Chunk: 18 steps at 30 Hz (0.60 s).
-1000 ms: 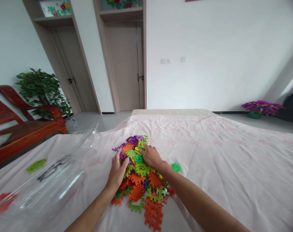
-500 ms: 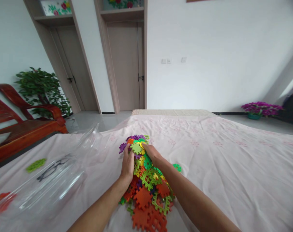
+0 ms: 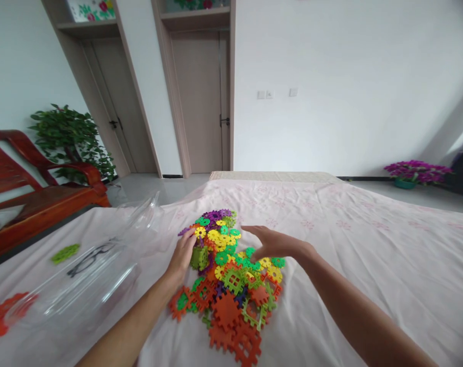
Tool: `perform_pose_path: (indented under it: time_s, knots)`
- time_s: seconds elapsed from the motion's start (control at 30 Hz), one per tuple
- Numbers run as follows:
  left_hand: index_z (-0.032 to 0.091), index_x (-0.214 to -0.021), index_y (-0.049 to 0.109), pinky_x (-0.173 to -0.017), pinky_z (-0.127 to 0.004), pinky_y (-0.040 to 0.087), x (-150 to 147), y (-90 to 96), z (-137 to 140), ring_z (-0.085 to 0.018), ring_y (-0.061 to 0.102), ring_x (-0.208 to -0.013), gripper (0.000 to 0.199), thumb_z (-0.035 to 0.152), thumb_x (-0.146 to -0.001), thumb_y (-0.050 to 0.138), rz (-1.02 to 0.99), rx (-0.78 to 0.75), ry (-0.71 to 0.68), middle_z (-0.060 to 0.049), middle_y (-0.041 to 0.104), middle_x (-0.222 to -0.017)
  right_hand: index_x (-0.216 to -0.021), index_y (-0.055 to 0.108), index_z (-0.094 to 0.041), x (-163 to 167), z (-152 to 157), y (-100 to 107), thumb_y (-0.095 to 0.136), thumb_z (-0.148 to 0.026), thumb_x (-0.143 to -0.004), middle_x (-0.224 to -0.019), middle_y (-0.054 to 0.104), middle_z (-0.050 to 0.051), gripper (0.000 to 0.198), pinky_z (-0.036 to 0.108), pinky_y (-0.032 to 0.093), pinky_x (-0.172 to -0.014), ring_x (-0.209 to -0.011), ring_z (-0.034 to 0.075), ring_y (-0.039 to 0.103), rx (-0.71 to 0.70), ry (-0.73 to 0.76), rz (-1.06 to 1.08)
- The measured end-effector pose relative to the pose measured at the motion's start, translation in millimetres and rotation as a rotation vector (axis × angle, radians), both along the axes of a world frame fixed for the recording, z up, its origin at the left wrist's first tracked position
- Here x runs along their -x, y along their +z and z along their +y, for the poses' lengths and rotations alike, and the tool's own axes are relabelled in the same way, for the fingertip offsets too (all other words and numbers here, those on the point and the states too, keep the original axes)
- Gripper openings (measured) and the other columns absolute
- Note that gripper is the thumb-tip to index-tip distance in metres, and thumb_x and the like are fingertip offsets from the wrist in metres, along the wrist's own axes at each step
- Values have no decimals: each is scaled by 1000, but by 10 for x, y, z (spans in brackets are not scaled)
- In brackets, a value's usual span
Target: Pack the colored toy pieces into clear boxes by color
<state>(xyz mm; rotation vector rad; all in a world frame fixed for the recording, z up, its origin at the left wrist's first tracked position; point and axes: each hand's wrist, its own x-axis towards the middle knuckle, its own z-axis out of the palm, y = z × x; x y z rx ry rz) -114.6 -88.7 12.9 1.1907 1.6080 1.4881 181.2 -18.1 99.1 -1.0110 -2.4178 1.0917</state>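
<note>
A pile of plastic interlocking pieces (image 3: 227,308) lies on the bed sheet in front of me. Its near part has orange and lime square pieces with notched edges; yellow and green notched discs (image 3: 221,239) spread across the middle, and purple pieces (image 3: 214,215) sit at the far end. At the pile's left side is my left hand (image 3: 182,256), its fingers stretched along the edge by a yellow disc (image 3: 200,232). Whether they touch that disc I cannot tell. My right hand (image 3: 275,241) hovers just right of the discs, thumb and fingers wide apart, holding nothing.
Clear plastic packaging (image 3: 97,280) lies on the left, with black glasses (image 3: 89,259) seen at it. Near it are a lime piece (image 3: 65,253) and orange pieces (image 3: 5,316). A wooden bench (image 3: 63,191) stands beyond the pale flowered sheet (image 3: 350,275).
Both hands have parted, the left moving left and the right moving right. The lime piece between them is let go, and the heap has spread wider and flatter.
</note>
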Motion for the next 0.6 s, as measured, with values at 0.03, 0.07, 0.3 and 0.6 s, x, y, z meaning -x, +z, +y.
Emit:
perform_pose_path:
  time_s: [0.03,0.07,0.3,0.6]
  knots:
    - [19,-127,54,-114,-39,25,-28,15,-59,-25,39,-135,51,47,-86,48,30,36,-3,-10,49,-142,-143,44,-29,-134,-7,-49,88,-44,-48,-149,40,9,107,52,22,-115,-139,37,28,-8,59,-97]
    - [19,-130,53,-115,-39,25,-70,26,-111,-24,38,-136,53,49,-86,48,62,71,-10,-10,47,-143,-147,37,-28,-250,-27,-108,88,-45,-47,-153,33,10,114,52,19,-116,-142,37,23,1,102,-184]
    - [15,-137,46,-115,-38,24,-379,-1,-216,-24,35,-138,62,52,-87,47,286,76,-28,-13,44,-146,-151,28,-25,-385,-307,-677,76,-60,-60,-156,26,11,109,50,16,-116,-143,35,19,-250,83,-316]
    - [14,-126,58,-111,-38,33,-559,-39,-55,-25,48,-129,51,44,-85,50,229,32,34,-12,57,-135,-143,41,-20,167,-344,-762,71,-44,-70,-117,62,13,83,39,41,-93,-107,29,53,-441,-158,-191]
